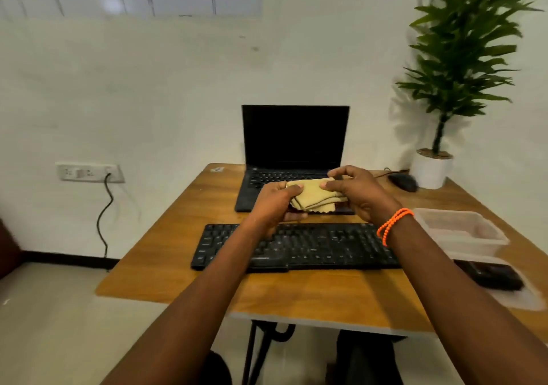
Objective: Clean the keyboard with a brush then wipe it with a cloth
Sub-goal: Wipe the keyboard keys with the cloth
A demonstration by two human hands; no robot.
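- The wooden table [189, 236] stands against the white wall and carries everything, so all of it lies within the seated person's reach.
- The potted plant [439, 88] sits at the far right corner, well out of the working area.
- The laptop [293, 147] stands open at the back with a dark screen; it looks pushed away to leave room in front.
- The keyboard [311, 245] lies flat across the table's middle, right under the arms, placed for wiping.
- A clear plastic container [462, 230] rests just right of it, perhaps for the tools.
- The cloth [308, 195] is held above the keyboard, folded into layers, likely to make a firm pad.
- The left hand [272, 203] grips its left end; the right hand [358, 189] pinches its right edge.
- I see no brush.
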